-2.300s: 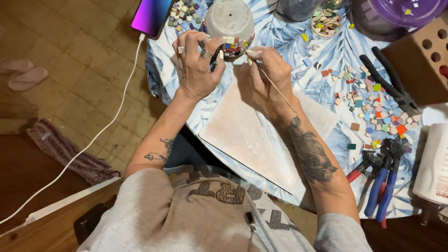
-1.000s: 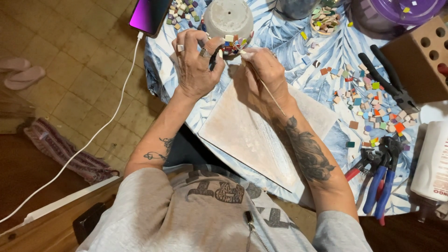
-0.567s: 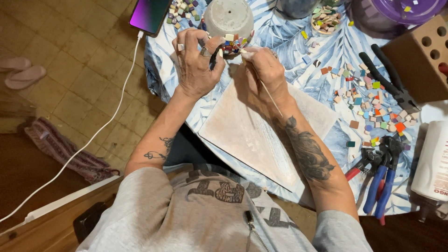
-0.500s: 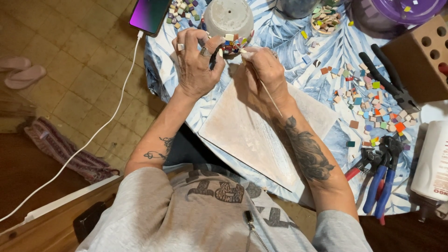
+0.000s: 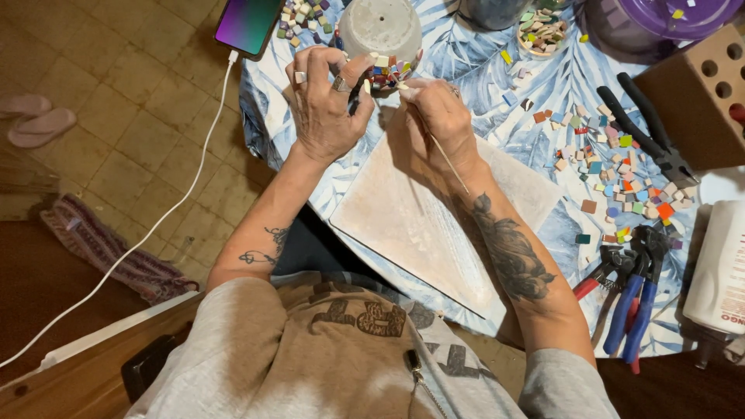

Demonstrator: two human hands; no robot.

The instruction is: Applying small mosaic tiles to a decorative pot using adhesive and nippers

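Observation:
An upturned grey pot (image 5: 380, 27) with small coloured tiles stuck around its rim stands at the far edge of the table. My left hand (image 5: 326, 101) grips the pot's near rim, with rings on its fingers. My right hand (image 5: 434, 116) pinches a thin wooden stick (image 5: 446, 159) whose tip touches the tiles on the rim. Both hands sit above a pale square board (image 5: 434, 217) that lies on the blue leaf-patterned cloth (image 5: 543, 85).
Loose mosaic tiles (image 5: 621, 178) are scattered on the right, beside black pliers (image 5: 644, 132) and blue and red nippers (image 5: 628, 287). A white bottle (image 5: 722, 271), a brown holed block (image 5: 698, 93), a tile bowl (image 5: 539, 31) and a charging phone (image 5: 248, 23) ring the table.
My right hand has crept slightly left towards the pot's rim with the stick. My left hand keeps its hold on the pot.

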